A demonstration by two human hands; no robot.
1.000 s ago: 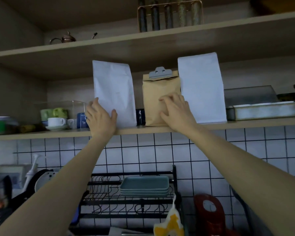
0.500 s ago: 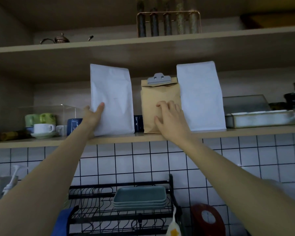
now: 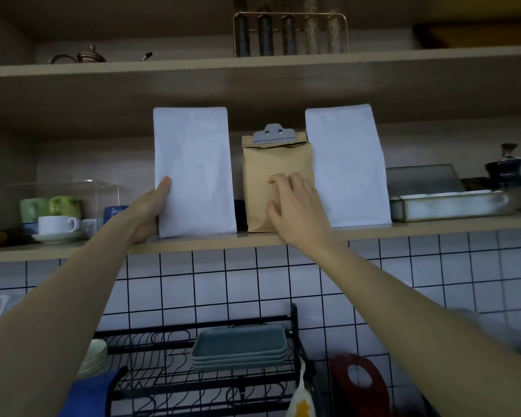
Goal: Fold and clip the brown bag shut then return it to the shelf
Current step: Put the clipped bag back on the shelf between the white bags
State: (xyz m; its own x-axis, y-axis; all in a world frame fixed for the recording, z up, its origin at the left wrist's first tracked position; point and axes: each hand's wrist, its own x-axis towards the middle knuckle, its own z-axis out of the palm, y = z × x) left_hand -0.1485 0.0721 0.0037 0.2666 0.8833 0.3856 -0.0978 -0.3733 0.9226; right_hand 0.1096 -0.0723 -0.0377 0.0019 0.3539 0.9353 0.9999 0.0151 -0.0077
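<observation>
The brown bag [image 3: 271,164] stands upright on the wooden shelf [image 3: 433,228], its top folded over and held by a grey metal clip [image 3: 272,134]. It sits between two taller white bags, one on its left [image 3: 194,170] and one on its right [image 3: 346,167]. My right hand [image 3: 298,206] lies flat on the brown bag's lower front, fingers spread. My left hand [image 3: 149,210] holds the left white bag at its left edge, thumb on the front face.
Cups [image 3: 57,224] and a clear box stand at the shelf's left; a metal tray [image 3: 448,206] and a dark grinder [image 3: 504,167] at its right. Below, a tiled wall and a black dish rack [image 3: 211,383] with grey plates [image 3: 239,346].
My left hand slid from the front of the left white bag to its left edge. My right hand stayed on the brown bag. The camera tilted up slightly.
</observation>
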